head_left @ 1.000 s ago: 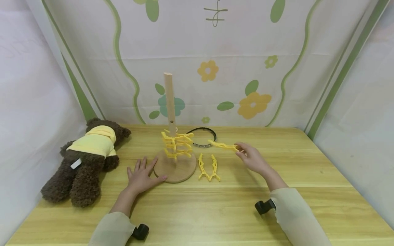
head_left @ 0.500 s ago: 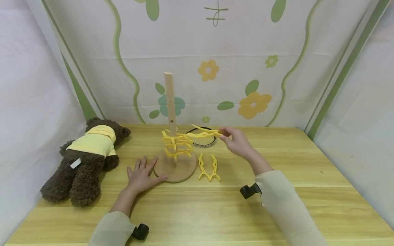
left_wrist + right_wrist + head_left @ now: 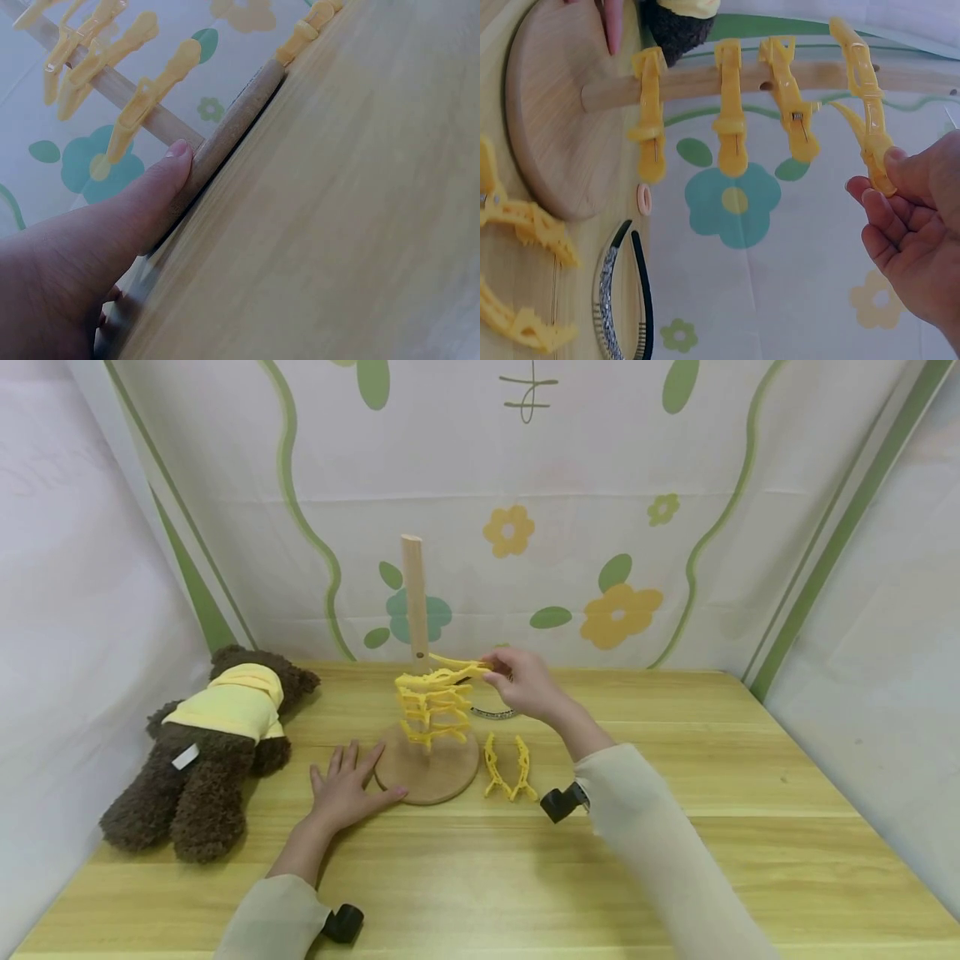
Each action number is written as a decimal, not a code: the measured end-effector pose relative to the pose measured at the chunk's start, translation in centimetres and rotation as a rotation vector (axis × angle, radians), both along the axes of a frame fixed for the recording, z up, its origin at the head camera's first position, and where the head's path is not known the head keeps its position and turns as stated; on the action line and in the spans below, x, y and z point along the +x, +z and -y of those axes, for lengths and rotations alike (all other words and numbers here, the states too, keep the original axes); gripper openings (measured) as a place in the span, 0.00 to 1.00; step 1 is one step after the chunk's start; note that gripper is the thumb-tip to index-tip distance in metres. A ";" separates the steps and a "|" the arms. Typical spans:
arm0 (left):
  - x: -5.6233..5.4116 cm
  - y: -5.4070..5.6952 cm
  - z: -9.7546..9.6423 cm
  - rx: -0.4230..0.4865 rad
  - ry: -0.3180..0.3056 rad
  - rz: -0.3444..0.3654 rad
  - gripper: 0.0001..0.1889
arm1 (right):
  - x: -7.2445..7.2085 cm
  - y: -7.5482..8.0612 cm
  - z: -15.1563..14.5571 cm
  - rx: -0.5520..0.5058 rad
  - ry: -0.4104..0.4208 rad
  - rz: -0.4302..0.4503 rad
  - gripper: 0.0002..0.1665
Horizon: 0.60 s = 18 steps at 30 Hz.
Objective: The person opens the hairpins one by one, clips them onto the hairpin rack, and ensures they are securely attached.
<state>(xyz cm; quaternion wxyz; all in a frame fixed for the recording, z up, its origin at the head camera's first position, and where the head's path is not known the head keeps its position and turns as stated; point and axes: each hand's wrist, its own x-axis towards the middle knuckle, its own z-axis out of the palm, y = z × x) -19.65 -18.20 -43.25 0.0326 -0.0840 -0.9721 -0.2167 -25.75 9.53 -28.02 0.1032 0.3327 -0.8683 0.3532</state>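
Note:
My right hand pinches the handle end of a yellow alligator hair clip between thumb and fingers. The clip's jaws are parted, one on the far side of the wooden post in the right wrist view. Below it, three more yellow clips are fastened along the post, one above another. My left hand lies with fingers spread at the left of the round wooden base. Its thumb presses on the base's edge.
Two yellow clips lie on the table right of the base. Behind them are a black headband with a glittery band and a small pink ring. A brown teddy bear in a yellow top lies at the left.
My right hand has carried the clip leftward and up to the post, above the fastened clips, and its jaws have spread apart. The left hand has stayed on the base.

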 end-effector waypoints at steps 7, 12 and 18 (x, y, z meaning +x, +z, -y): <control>0.0 0.0 0.0 0.001 -0.002 0.002 0.49 | 0.2 0.5 2.0 0.009 -0.006 0.032 0.13; 0.0 0.0 0.0 -0.002 -0.003 0.001 0.49 | 0.0 0.4 2.8 0.020 -0.024 0.059 0.13; 0.0 0.0 0.0 -0.006 -0.006 -0.002 0.49 | 0.0 0.4 3.2 0.021 -0.030 0.098 0.16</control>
